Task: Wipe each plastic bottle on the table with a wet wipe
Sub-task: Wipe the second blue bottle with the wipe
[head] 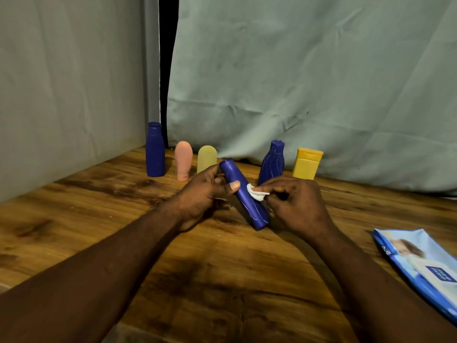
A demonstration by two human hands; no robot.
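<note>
Seemingly tilted, blue bottle (243, 194) gripped by left hand (205, 194); right hand (295, 206) pinches wipe (256, 194).

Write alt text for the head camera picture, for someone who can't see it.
A person's left hand holds a tilted blue bottle at a wooden table while the right hand pinches a wet wipe against its side. Five more bottles stand behind: tall blue, pink, pale yellow, ribbed blue, yellow; a blue wipes pack lies at right.

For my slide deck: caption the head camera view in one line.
Left hand holds a tilted blue bottle; right hand pinches a white wipe against it; five bottles stand behind on the table.
</note>
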